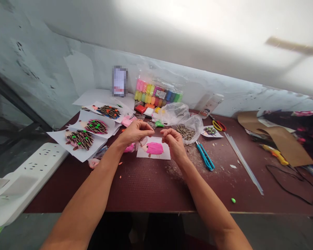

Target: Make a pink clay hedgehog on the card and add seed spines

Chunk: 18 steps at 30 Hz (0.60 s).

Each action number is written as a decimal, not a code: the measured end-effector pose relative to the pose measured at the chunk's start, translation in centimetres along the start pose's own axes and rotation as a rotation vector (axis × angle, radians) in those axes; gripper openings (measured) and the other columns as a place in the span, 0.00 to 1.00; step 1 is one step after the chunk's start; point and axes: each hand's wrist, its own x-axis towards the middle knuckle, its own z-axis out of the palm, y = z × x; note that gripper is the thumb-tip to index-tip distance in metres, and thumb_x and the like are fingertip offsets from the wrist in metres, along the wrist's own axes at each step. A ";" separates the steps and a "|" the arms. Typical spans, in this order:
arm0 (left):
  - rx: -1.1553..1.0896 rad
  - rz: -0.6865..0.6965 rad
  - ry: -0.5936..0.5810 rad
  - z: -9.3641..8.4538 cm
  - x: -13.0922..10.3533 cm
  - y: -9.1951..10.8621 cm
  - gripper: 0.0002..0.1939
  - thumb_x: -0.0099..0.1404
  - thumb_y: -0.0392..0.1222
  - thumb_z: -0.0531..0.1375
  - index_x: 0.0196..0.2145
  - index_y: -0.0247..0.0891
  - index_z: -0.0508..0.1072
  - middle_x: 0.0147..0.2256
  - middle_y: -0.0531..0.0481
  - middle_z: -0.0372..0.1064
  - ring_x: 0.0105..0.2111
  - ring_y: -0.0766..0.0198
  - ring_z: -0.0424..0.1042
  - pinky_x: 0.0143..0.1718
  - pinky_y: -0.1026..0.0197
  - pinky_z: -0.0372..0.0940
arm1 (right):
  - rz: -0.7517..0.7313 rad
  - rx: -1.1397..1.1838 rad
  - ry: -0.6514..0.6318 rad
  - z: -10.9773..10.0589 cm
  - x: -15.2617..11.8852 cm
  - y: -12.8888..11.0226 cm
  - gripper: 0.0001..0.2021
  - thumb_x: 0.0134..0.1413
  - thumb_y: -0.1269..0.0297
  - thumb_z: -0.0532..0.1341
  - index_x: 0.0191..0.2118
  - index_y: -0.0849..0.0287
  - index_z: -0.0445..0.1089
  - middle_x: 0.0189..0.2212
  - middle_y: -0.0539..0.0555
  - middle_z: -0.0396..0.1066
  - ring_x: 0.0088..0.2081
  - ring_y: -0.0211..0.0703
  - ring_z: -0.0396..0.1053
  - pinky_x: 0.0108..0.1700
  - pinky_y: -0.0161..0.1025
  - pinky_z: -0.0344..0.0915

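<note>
Above a small white card [153,155] with a flattened pink clay shape [155,148] on it, both my hands are raised close together. My left hand [137,132] is pinched, thumb against fingertips; anything between them is too small to make out. Facing it across a narrow gap, my right hand [173,141] has its fingers curled into a pinch, and I cannot see what it may hold. Just beyond my right hand lies a plastic bag of sunflower seeds [185,133]. Pink clay [129,148] in plastic sits below my left wrist.
Seed-covered hedgehog pictures [79,139] lie at left near a white power strip [38,170]. Packs of coloured clay [159,93] and a phone [119,81] stand at the wall. Rightward are a blue utility knife [205,156], scissors [219,125], glue sticks [243,163] and a glue gun [275,153].
</note>
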 end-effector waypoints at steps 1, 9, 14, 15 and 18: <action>0.005 0.004 -0.004 0.0 0.0 0.0 0.12 0.53 0.45 0.68 0.26 0.33 0.75 0.23 0.53 0.68 0.19 0.74 0.58 0.19 0.68 0.53 | -0.012 -0.007 0.001 0.0 0.0 -0.1 0.04 0.42 0.65 0.58 0.23 0.56 0.68 0.32 0.49 0.72 0.26 0.33 0.60 0.31 0.34 0.61; 0.031 -0.022 -0.094 0.4 -0.2 0.4 0.16 0.63 0.49 0.62 0.25 0.34 0.74 0.17 0.58 0.59 0.15 0.75 0.50 0.16 0.68 0.44 | -0.011 -0.123 -0.043 0.3 0.0 -0.2 0.11 0.45 0.55 0.68 0.30 0.57 0.76 0.25 0.49 0.71 0.23 0.34 0.58 0.26 0.34 0.57; 0.010 -0.022 -0.047 0.5 0.0 0.0 0.13 0.58 0.47 0.65 0.24 0.33 0.74 0.20 0.55 0.64 0.17 0.75 0.54 0.18 0.68 0.47 | -0.067 -0.122 0.101 -0.9 0.5 -0.3 0.14 0.48 0.52 0.68 0.27 0.57 0.71 0.22 0.46 0.66 0.21 0.32 0.55 0.23 0.34 0.53; 0.002 -0.021 -0.042 0.6 0.0 -0.1 0.14 0.58 0.47 0.66 0.25 0.33 0.74 0.20 0.54 0.65 0.17 0.75 0.54 0.18 0.68 0.47 | -0.070 -0.127 0.101 -1.0 0.5 -0.4 0.14 0.48 0.51 0.68 0.27 0.57 0.70 0.21 0.46 0.66 0.20 0.32 0.55 0.23 0.34 0.52; 0.005 -0.022 -0.073 0.7 0.1 -0.2 0.19 0.62 0.53 0.63 0.25 0.33 0.75 0.17 0.55 0.61 0.16 0.75 0.50 0.17 0.67 0.44 | -0.102 -0.171 0.033 -0.8 0.1 -0.7 0.12 0.49 0.53 0.68 0.27 0.57 0.73 0.22 0.46 0.65 0.22 0.33 0.55 0.26 0.35 0.54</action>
